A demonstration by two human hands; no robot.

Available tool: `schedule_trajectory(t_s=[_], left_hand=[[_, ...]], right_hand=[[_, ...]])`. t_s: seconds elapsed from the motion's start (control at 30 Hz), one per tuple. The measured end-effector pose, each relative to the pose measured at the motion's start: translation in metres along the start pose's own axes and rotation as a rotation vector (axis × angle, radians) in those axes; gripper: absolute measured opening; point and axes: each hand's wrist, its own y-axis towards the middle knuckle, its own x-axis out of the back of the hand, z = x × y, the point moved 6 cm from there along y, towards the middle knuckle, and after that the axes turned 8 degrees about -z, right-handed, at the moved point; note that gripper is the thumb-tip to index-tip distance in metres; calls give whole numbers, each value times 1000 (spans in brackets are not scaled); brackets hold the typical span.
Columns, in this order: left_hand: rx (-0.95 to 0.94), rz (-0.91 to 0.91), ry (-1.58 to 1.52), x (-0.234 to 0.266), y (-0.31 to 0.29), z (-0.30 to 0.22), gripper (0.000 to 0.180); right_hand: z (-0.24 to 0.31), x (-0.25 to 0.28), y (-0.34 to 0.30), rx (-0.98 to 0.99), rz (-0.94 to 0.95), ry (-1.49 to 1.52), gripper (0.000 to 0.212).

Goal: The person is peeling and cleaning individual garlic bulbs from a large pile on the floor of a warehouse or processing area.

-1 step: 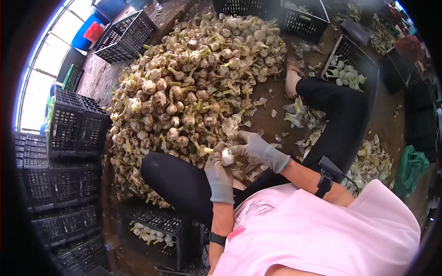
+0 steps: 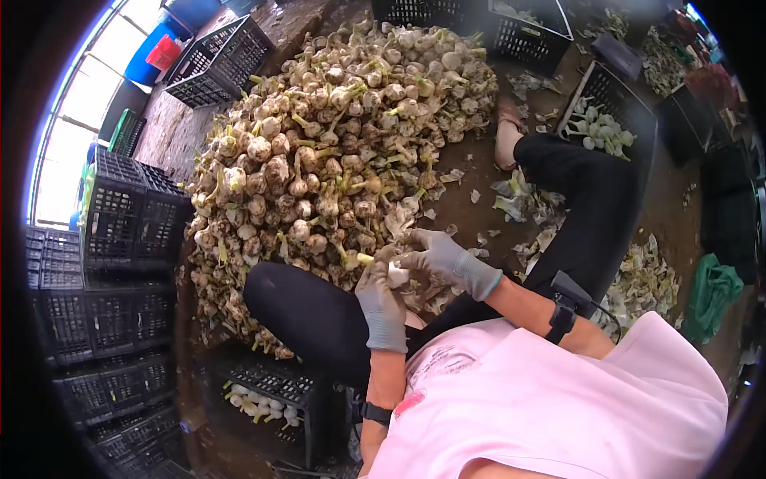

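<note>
A white garlic bulb point(image 2: 397, 276) with a pale green stem is held over my lap, between my two gloved hands. My left hand point(image 2: 379, 297), in a grey glove, has its fingers wrapped round the bulb and the base of its stem. My right hand point(image 2: 447, 259), gloved the same way, is closed with its fingertips against the bulb's upper right side. Whether loose skin is pinched in those fingertips is too small to tell. Just beyond both hands rises a large heap of unpeeled garlic point(image 2: 319, 176), brownish, with cut stems.
Black crates point(image 2: 112, 319) are stacked at the left. A crate by my left knee holds white bulbs point(image 2: 263, 405); another at the far right holds peeled garlic point(image 2: 598, 129). Shed skins point(image 2: 527, 199) lie by my right leg, and a green bag point(image 2: 712, 297) lies farther right.
Both hands have shifted very slightly around the bulb, and less of its round side shows between them. The heap and crates look the same.
</note>
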Motion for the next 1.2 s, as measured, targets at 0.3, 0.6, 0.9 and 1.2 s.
schedule_trajectory(t_s=[0.3,0.6,0.9,1.2], left_hand=[[-29,-105,-132,-6,-4,-5,22],[-319,-216,142,-19,-12,-16,16],[67,-26,-279,-7,-3,-11,22],[-310,39,72,9,9,-11,24]], right_hand=[[-4,9,-11,-301,25,308,26],[-1,1,-13,274,-306,-544,31],[-35,40,19,92,-165,-860,33],[-25,3,12,165,-113,-402,59]])
